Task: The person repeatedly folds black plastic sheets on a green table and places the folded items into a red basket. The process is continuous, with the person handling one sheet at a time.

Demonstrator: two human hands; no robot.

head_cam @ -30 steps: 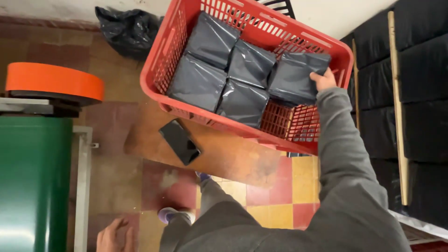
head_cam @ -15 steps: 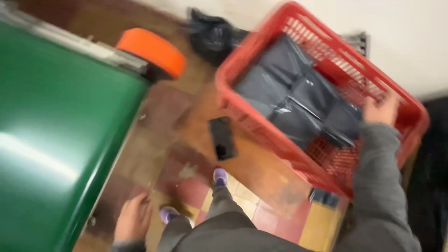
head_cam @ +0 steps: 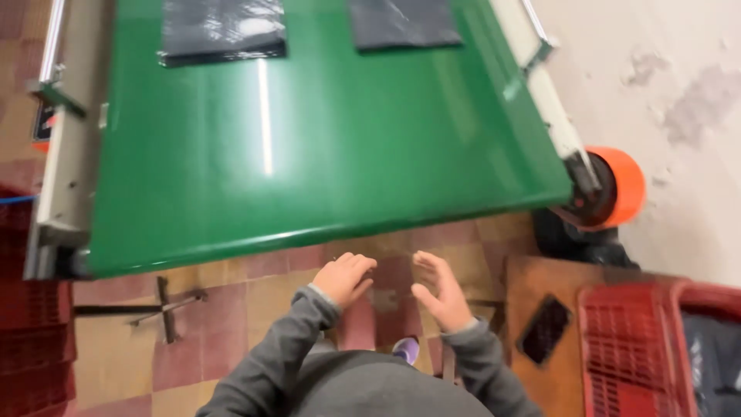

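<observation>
My left hand (head_cam: 343,278) and right hand (head_cam: 438,292) hover empty, fingers spread, just short of the belt (head_cam: 309,147); the bags (head_cam: 220,31) beyond could ride out of reach.

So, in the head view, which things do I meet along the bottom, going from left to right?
Red crates → left hand → right hand → black phone on the wooden board → red basket holding grey bags.
</observation>
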